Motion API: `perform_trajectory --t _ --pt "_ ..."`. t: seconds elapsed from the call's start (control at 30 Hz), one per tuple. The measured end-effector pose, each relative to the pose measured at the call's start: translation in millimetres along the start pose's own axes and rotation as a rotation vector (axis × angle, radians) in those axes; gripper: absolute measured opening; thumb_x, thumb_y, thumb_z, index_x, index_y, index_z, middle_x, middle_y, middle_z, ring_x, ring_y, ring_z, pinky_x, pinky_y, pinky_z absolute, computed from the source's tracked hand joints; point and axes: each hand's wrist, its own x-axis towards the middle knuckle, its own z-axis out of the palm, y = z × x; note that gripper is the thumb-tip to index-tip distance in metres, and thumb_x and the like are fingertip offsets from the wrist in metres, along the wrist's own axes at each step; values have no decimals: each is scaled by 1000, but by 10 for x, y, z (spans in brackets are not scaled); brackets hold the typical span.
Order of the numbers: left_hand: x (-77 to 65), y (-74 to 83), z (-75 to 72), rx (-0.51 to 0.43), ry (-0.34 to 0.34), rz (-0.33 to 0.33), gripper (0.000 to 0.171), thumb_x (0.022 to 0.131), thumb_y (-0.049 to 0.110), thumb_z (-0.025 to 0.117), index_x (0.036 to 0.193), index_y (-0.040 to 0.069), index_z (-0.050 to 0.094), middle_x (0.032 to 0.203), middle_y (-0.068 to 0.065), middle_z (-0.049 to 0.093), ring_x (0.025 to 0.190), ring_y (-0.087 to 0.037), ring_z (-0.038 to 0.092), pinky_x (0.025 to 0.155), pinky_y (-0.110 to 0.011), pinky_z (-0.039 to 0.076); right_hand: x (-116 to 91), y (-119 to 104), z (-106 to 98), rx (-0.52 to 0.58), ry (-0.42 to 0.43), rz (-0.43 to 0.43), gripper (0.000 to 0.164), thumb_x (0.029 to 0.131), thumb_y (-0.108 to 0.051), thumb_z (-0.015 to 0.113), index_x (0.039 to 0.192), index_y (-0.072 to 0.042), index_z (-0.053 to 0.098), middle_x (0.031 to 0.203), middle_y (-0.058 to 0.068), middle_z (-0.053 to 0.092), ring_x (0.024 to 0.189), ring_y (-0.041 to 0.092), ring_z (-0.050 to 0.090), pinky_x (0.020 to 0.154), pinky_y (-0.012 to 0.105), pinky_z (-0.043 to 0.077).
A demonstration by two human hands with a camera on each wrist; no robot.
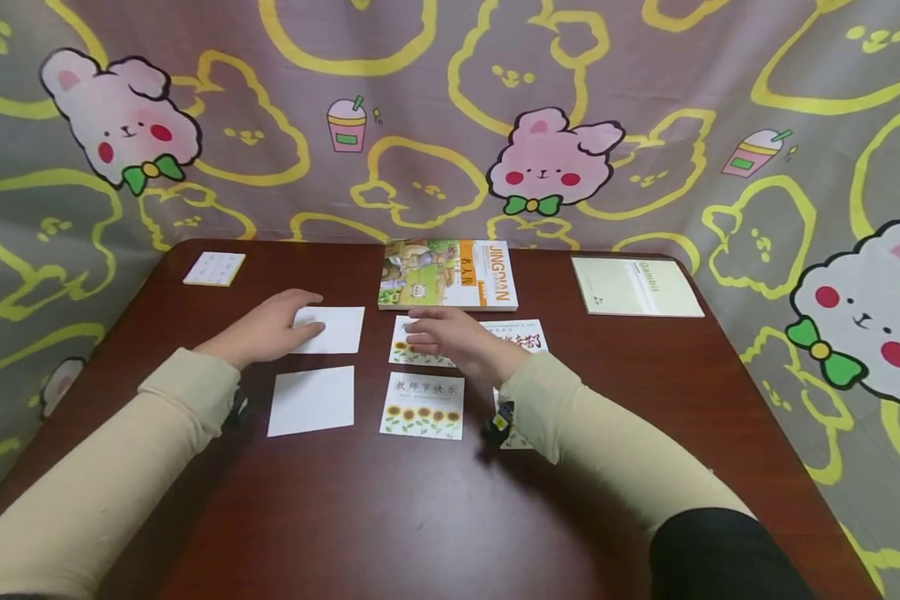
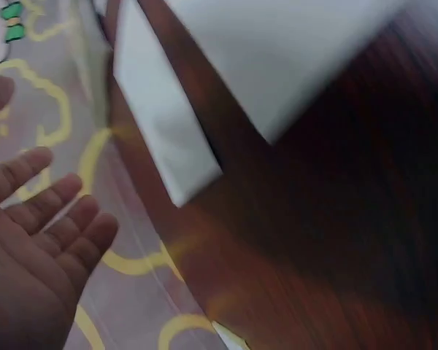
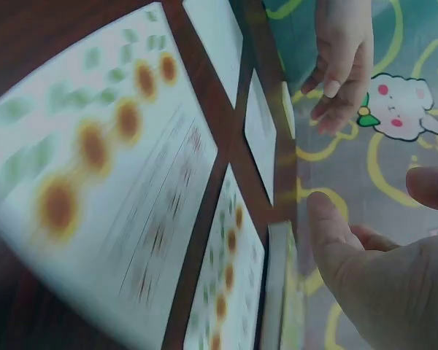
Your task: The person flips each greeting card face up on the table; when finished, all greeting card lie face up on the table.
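My left hand [image 1: 266, 327] hovers over the upper blank white card [image 1: 342, 329], its fingers loosely bent and nothing in them. A second blank white card [image 1: 312, 402] lies nearer to me. My right hand [image 1: 461, 340], also holding nothing, is above the upper sunflower card [image 1: 403, 352] and hides part of it. Below that lies another sunflower card [image 1: 422, 406] with printed Chinese characters. A card with red characters [image 1: 531, 335] is partly behind the right hand. My right wrist covers much of a further card [image 1: 521, 439]. In the right wrist view both hands appear apart from the cards.
At the back middle lies a thick picture-covered book [image 1: 448, 275]. A pale green notebook [image 1: 637, 286] is at the back right, and a small white pad [image 1: 214, 268] at the back left. A patterned curtain [image 1: 420, 100] borders the dark wooden table [image 1: 390, 517].
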Motion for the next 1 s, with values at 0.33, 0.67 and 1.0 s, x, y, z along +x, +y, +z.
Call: perform_trajectory --t 0.33,0.67,1.0 --pt "47 -65 246 161 -165 -34 60 102 31 55 144 -11 50 152 -35 40 142 -52 37 116 -61 31 568 149 386 36 65 66 47 106 -4 48 149 14 40 145 31 49 133 38 54 108 37 48" --pt "-37 -121 249 190 -180 -50 57 99 29 58 138 -13 56 146 -36 46 137 -53 42 114 -62 35 759 260 758 96 186 60 23 97 4 62 117 16 62 88 10 62 80 16 64 88 29 58" --pt "11 -140 221 155 -135 20 56 95 22 62 137 -15 56 144 -36 48 136 -53 44 113 -62 36 835 293 863 -22 340 -28 12 90 8 66 85 -2 62 69 2 58 54 8 57 61 21 58"
